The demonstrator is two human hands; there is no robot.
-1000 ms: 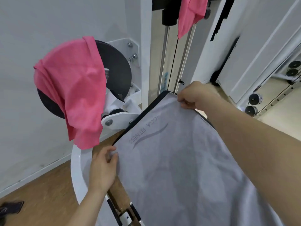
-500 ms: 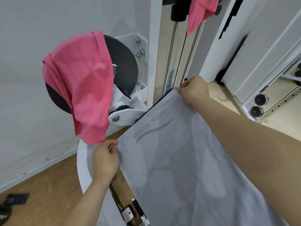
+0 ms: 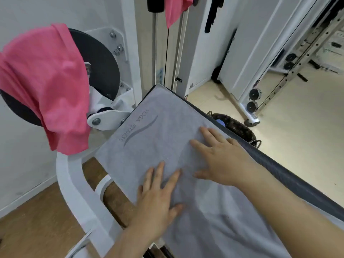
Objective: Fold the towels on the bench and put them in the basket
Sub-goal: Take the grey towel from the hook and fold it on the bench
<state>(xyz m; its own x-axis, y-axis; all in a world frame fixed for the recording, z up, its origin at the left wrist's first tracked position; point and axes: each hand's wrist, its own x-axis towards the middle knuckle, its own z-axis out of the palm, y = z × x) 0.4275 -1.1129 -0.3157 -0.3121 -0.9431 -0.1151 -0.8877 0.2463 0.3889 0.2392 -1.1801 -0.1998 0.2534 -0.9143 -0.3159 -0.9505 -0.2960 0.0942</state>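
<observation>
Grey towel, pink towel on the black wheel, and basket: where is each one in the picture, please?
grey towel (image 3: 167, 146), head view, the flat middle of the spread cloth.
pink towel (image 3: 46, 90), head view, the middle of the hanging cloth.
basket (image 3: 240, 129), head view, its dark woven wall.

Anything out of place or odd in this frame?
Yes: one pink towel is draped over the machine's black wheel, and another pink cloth hangs higher up, neither on the bench. The grey towel lies flat under the left hand and right hand.
</observation>
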